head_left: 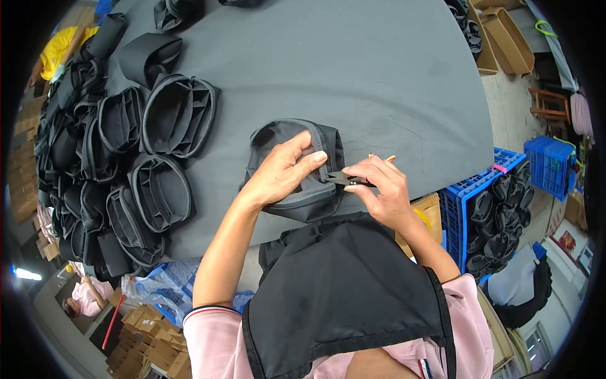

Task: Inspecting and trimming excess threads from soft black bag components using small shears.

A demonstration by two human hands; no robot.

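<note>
An unzipped black fabric pouch rests near the front edge of the grey table, its opening facing up. My left hand reaches over the opening and pinches the zippered rim at the pouch's right side, thumb on the edge and the other fingers partly hidden inside. My right hand is closed round a small pair of pliers with a bit of orange handle showing. The metal jaws meet the zipper edge just below my left thumb. Whether the jaws grip anything is too small to tell.
Similar black pouches are piled along the table's left side. A blue crate full of black pouches stands at the right, near cardboard boxes. Plastic-wrapped blue crates sit below left. Other people are at the far left.
</note>
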